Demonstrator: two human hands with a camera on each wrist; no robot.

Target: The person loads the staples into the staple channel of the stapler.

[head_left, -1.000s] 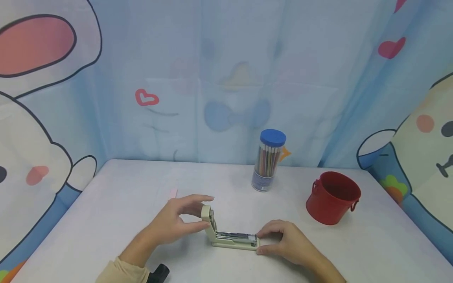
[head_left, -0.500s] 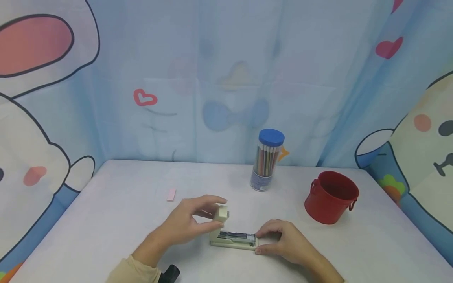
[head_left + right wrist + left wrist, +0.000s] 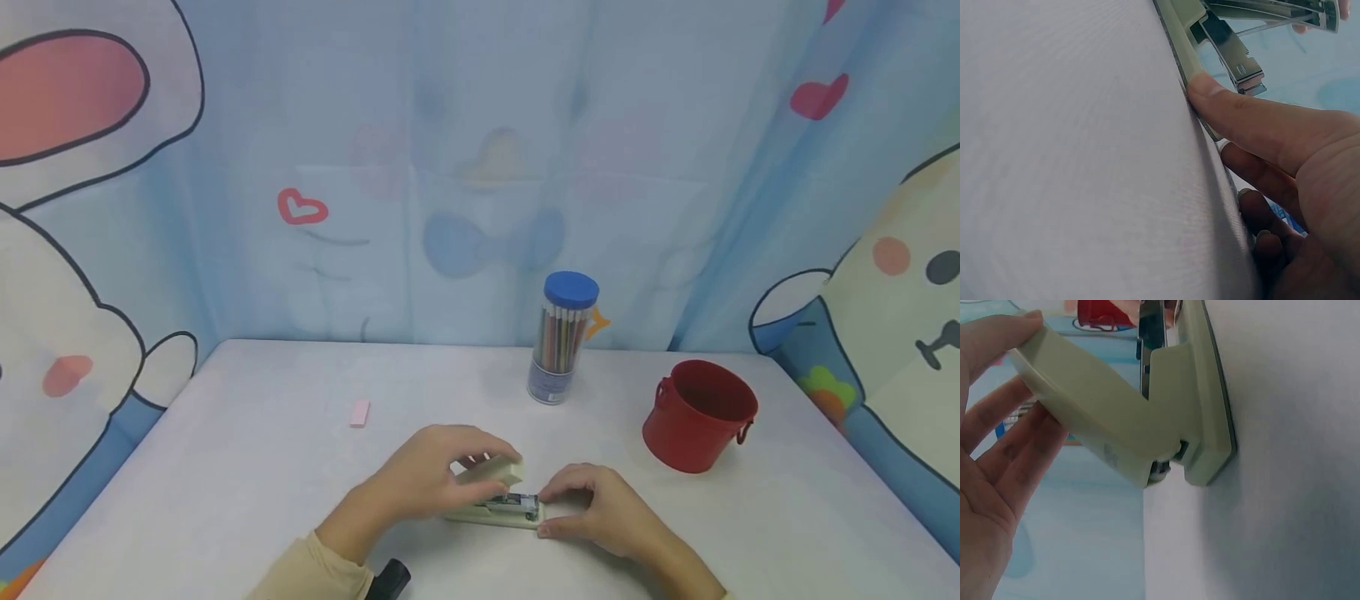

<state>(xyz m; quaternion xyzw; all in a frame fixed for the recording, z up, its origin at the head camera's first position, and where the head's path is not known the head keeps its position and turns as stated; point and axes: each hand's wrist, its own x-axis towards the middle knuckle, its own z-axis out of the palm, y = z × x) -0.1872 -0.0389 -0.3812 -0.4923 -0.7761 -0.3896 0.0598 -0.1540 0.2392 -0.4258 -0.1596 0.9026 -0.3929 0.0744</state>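
Note:
A pale green stapler lies on the white table between the two hands, its top cover raised at a slant above the metal staple channel. My left hand holds the free end of the cover between thumb and fingers. At the other end, my right hand pinches the front of the stapler's base, the thumb on the near side. In the head view the left hand hides the hinge end, which shows in the left wrist view.
A small pink block lies behind the left hand. Towards the back stands a clear jar of pencils with a blue lid. The red bucket is at the back right. A patterned curtain hangs behind the table.
From nearly upright, the stapler's cover has swung down to the right over the channel, and my left hand has moved right with it. My right hand stays at the base.

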